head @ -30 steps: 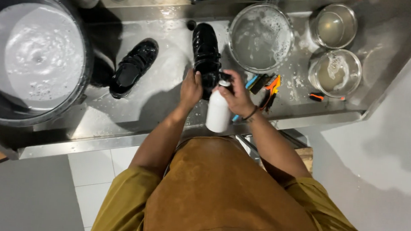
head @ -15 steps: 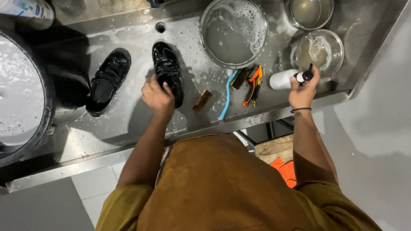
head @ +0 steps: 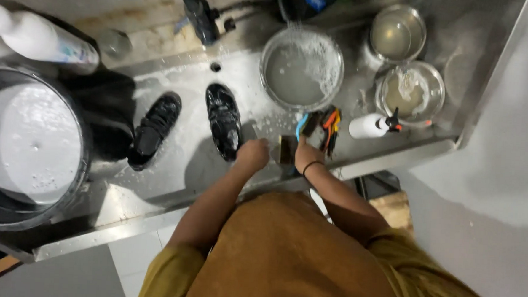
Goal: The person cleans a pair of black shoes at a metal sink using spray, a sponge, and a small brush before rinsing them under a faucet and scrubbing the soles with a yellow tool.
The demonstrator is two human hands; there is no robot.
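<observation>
Hands meet at bench edge: I see left hand (head: 253, 154) fisted beside black shoe (head: 224, 120), right hand (head: 304, 154) clamped on brown brush (head: 287, 149).

Two shoes (head: 223, 120) lie left of the brushes (head: 321, 122); bowls (head: 302, 68) stand behind them.

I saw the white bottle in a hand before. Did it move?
Yes. The bottle left the right hand and now lies on the counter beside the small bowl, right of the brushes.
</observation>
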